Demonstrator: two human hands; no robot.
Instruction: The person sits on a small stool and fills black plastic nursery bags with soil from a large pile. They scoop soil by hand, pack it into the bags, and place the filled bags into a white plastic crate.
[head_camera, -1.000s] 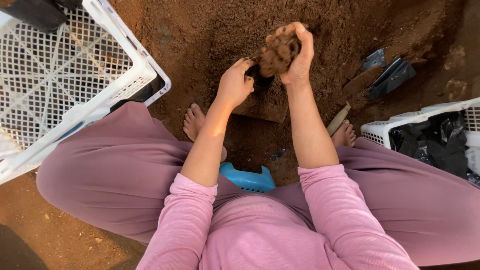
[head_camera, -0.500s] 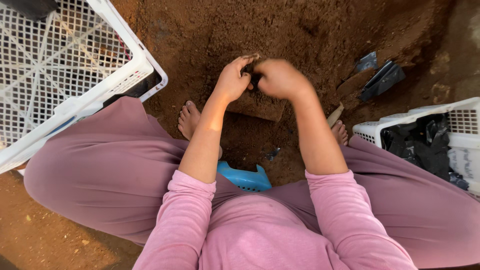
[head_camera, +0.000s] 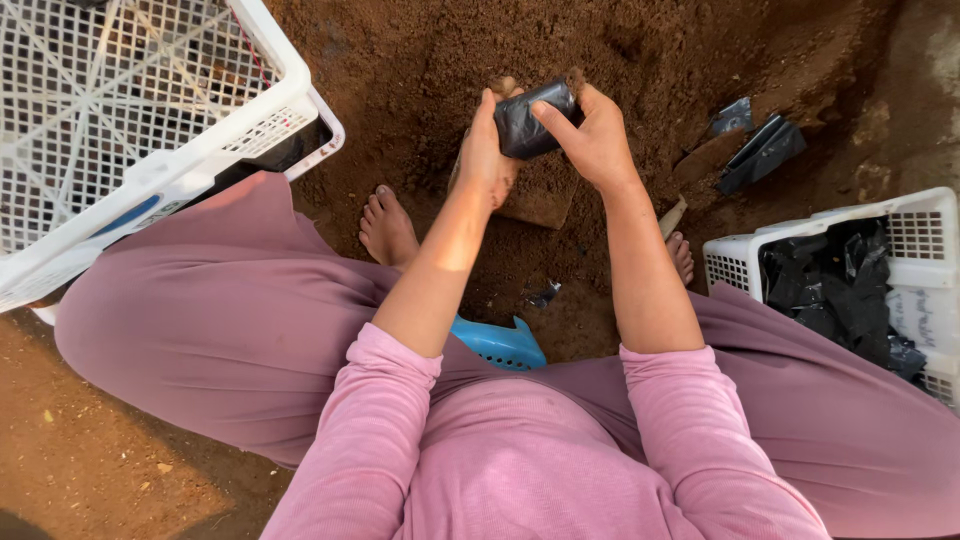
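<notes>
Both hands grip a small black plastic bag (head_camera: 533, 118) packed with soil, held above the brown soil heap (head_camera: 640, 60). My left hand (head_camera: 487, 150) wraps the bag's left side. My right hand (head_camera: 592, 135) presses its fingers onto the bag's top and right side. The bag sits upright between the palms, and its lower part is hidden by my fingers.
A white lattice crate (head_camera: 120, 120) stands at the left. At the right, a white basket (head_camera: 900, 240) holds several empty black bags (head_camera: 835, 290). Loose black bags (head_camera: 760, 150) lie on the soil. Bare feet (head_camera: 385, 225) rest by a blue stool (head_camera: 495, 342).
My right hand, raised with a clump of soil a second ago, came down to the bag. Both hands now close around the black bag, which shows plainly between them.
</notes>
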